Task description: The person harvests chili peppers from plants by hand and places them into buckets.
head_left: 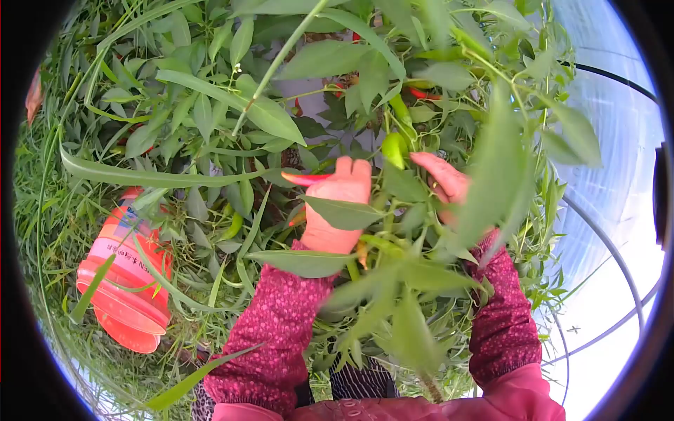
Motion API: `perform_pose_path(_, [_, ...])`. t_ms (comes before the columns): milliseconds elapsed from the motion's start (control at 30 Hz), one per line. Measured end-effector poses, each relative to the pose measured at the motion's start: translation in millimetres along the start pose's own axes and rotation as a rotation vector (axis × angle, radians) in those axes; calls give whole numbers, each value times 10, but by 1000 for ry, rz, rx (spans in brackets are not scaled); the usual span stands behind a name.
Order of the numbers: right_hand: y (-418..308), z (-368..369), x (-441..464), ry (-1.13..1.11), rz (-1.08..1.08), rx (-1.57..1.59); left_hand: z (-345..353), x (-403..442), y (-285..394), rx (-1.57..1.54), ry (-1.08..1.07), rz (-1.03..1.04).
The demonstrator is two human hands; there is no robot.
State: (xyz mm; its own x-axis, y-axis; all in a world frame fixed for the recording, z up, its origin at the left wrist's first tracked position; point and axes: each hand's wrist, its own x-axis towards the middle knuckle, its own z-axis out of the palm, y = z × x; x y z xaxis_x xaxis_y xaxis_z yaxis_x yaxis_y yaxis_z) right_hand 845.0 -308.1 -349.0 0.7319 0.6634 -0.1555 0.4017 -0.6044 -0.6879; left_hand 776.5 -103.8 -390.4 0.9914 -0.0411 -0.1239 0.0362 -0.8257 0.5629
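My left hand (340, 210) is closed among the pepper plants, with a red chili pepper (303, 179) sticking out past its left side. A leaf crosses the back of this hand. To the right, my right hand (447, 184) has a finger stretched toward a light green pepper (394, 149) hanging from its stem. Its fingers look apart, with nothing visible in them; a large blurred leaf (495, 182) covers part of that hand. Another green pepper (400, 109) hangs just above. Orange-red peppers show below and left of my left hand, partly hidden by leaves.
A red plastic container (130, 274) with a printed label lies tilted in the grass on the left. Dense leaves and stems surround both hands. More red peppers (423, 94) hang farther back. Clear plastic sheeting (607, 133) and curved hoops (611, 245) stand on the right.
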Motion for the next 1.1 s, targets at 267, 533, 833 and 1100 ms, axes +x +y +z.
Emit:
perform_pose_path(267, [155,18,-79,-37,54,-161,501,401,-682,-101,-144,-266])
perform_pose_path(533, [217,21,-250,-83,245,-86,1062,1141,-580,-317,-143,-352])
perform_pose_path(833, [269,90,-304,113,3,-88,1054,1195,-473,-487,-200,-441])
perform_pose_path(1100, [202,90,-320,78,143,36,393,936,-413,-539,-164,-368])
